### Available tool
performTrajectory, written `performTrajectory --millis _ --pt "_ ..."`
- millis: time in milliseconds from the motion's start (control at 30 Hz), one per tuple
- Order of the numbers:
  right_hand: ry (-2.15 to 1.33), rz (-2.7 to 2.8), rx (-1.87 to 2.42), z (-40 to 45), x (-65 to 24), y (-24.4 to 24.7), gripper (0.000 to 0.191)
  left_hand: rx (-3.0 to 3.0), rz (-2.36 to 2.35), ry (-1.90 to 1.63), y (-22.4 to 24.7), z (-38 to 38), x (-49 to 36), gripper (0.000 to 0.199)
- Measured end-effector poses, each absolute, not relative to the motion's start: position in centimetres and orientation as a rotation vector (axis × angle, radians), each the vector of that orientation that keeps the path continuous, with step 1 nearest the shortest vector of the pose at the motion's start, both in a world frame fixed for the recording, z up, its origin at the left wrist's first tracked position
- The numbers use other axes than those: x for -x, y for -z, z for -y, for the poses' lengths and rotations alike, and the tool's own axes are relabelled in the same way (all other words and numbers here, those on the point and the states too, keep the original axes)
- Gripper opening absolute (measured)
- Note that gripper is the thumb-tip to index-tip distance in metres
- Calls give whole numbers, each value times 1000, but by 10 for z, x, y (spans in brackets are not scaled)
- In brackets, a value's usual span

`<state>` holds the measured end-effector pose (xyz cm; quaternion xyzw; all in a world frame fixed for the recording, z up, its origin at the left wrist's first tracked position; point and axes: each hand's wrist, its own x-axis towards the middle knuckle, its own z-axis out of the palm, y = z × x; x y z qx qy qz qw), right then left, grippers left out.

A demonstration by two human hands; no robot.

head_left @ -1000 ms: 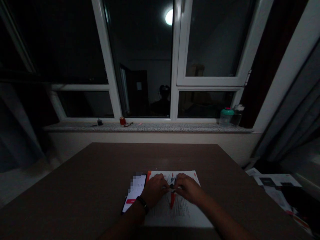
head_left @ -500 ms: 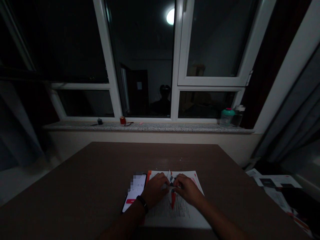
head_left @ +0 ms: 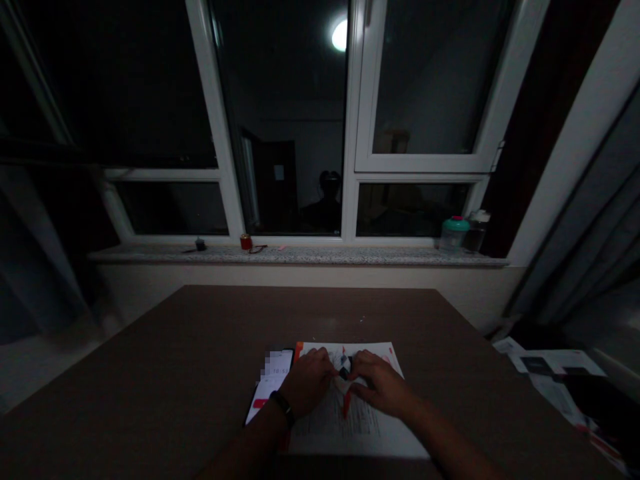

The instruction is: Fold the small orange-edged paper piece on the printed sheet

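A small piece of folded paper (head_left: 345,367), white with dark and red patches, is pinched between my two hands. My left hand (head_left: 316,380), with a dark band at the wrist, grips its left side with bent fingers. From the right, my right hand (head_left: 376,379) closes thumb and fingers on the other side. A red pointed part (head_left: 346,404) hangs below toward me. Under both hands lies a printed booklet or sheet (head_left: 345,437) with an orange left edge. My fingers hide much of the folded paper, and its exact shape is too dim to tell.
A lit phone (head_left: 267,387) lies left of the booklet on the brown table (head_left: 150,373). Tiny white scraps (head_left: 362,319) are farther back. On the windowsill (head_left: 320,255) stand a red spool-like item (head_left: 245,242) and a green-lidded container (head_left: 455,233). Papers (head_left: 555,367) lie at right.
My fingers have shifted slightly around the folded paper, which has tilted and shows more of its dark and white faces. The right hand's thumb has moved a little lower.
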<state>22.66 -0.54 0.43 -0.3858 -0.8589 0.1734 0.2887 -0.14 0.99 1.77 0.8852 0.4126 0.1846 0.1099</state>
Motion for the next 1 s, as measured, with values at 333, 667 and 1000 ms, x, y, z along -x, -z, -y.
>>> performTrajectory --millis 333,667,1000 --pt "-505 2224 1102 3 -225 -1 14 -2529 -1226 -553 -12 -11 4 15" --pt "-482 2186 1274 4 -221 0 19 -2476 -1275 -549 -17 -7 1 23" --pt "-346 2346 1263 12 -217 -9 17 -2514 -1383 -451 -16 -5 -1 12"
